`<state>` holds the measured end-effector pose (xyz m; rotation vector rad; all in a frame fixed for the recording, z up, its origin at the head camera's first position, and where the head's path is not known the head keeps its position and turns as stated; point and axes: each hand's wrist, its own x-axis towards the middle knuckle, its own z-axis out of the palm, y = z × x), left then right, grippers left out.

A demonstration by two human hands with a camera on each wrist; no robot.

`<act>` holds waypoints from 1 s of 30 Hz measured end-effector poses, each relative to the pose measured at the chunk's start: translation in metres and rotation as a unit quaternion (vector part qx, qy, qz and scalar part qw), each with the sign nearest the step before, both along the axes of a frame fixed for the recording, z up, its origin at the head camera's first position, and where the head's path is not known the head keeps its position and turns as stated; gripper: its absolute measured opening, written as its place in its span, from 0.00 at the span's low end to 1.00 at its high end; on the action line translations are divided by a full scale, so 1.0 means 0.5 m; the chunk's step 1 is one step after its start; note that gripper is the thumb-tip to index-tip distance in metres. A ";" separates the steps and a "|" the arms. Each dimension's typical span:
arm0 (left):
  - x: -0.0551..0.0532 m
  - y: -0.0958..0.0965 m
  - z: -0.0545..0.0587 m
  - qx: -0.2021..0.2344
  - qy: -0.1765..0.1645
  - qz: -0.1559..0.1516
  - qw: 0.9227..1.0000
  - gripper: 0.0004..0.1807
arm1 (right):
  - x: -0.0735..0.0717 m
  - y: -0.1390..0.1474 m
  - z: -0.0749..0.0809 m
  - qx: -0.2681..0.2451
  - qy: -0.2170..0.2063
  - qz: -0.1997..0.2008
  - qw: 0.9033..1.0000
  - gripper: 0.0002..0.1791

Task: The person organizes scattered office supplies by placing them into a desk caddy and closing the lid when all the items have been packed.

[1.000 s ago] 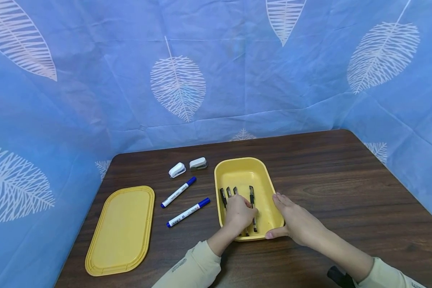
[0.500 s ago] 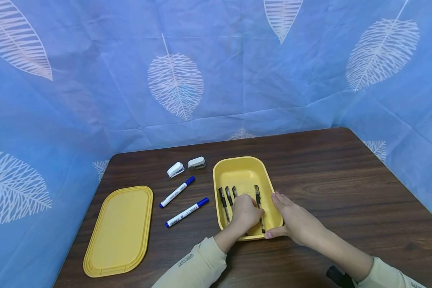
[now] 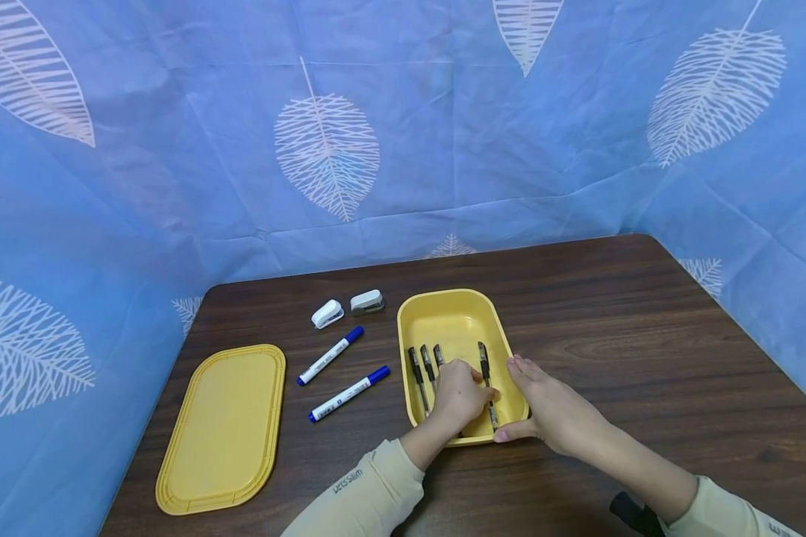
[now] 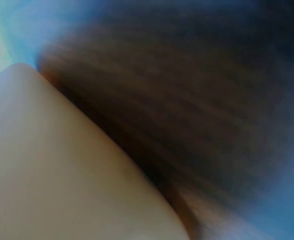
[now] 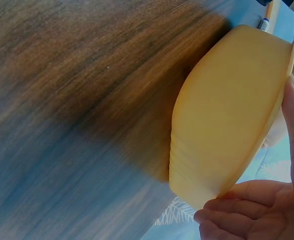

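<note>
In the head view, my left hand (image 3: 460, 391) is inside the yellow tray (image 3: 466, 296), thumb and index finger at the rightmost black gel pen (image 3: 485, 362), one to each side of it. Several more black gel pens (image 3: 414, 367) lie side by side in the tray, some partly hidden beneath that hand. My right hand (image 3: 556, 409) steadies the tray from outside, fingers straight along its right wall and thumb at the near right corner. The right wrist view shows the tray's outer wall (image 5: 226, 110) between thumb and fingers. Only blurred skin or sleeve and table show in the left wrist view.
To the left lies a flat yellow lid (image 3: 222, 429). Between lid and tray are two blue-capped markers (image 3: 329, 356), with two small white staplers (image 3: 327, 314) behind them. A dark object (image 3: 631, 513) sits by the right forearm. A blue leaf-patterned cloth (image 3: 389, 149) hangs behind the table.
My left hand has shifted slightly right inside the tray, and the rightmost gel pen has moved with it toward the right wall. My right hand stays in place against the tray.
</note>
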<state>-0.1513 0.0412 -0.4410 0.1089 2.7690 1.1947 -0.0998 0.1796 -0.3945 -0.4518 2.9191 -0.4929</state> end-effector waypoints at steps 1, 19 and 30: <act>0.000 0.000 0.000 -0.002 0.001 0.002 1.000 0.14 | 0.000 0.000 0.000 0.000 0.000 0.000 1.000 0.60; -0.002 -0.002 -0.002 0.003 -0.012 0.007 1.000 0.15 | -0.001 -0.002 -0.002 0.005 -0.001 0.000 1.000 0.59; 0.000 -0.007 0.003 0.023 -0.013 0.005 1.000 0.18 | -0.002 -0.002 0.001 0.004 -0.004 -0.004 1.000 0.60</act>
